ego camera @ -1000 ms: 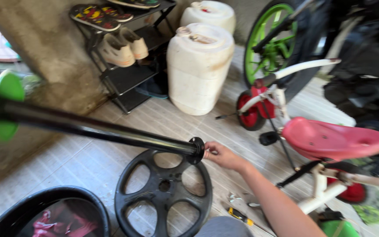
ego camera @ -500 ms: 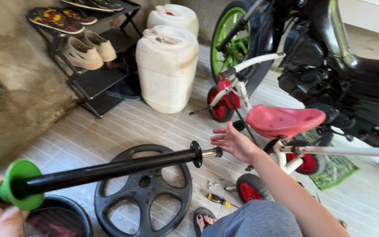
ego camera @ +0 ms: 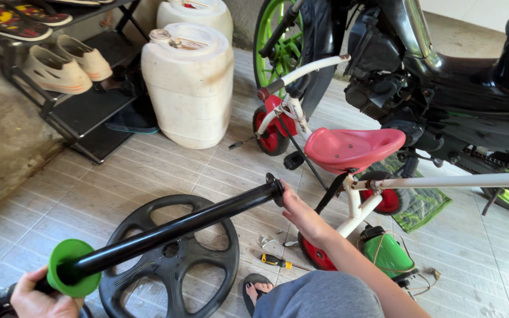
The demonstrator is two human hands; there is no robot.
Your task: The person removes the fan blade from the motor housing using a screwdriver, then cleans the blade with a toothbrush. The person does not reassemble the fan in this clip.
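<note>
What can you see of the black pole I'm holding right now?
The black pole is a glossy tube, metal by its shine, slanting up from lower left to right above the black spoked wheel base. A green plastic collar rings its lower end, where the left hand grips it. A small black flange caps the upper end, with the right hand against it.

Tricycle (ego camera: pixel 349 154) and wheel-shaped base (ego camera: pixel 169 259) crowd the hands; tiles leftward lie open.

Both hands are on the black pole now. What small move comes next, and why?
Probably lower the pole's flanged end toward the black round base: the right hand cups that end above it, while the left hand grips beside the green collar.
</note>
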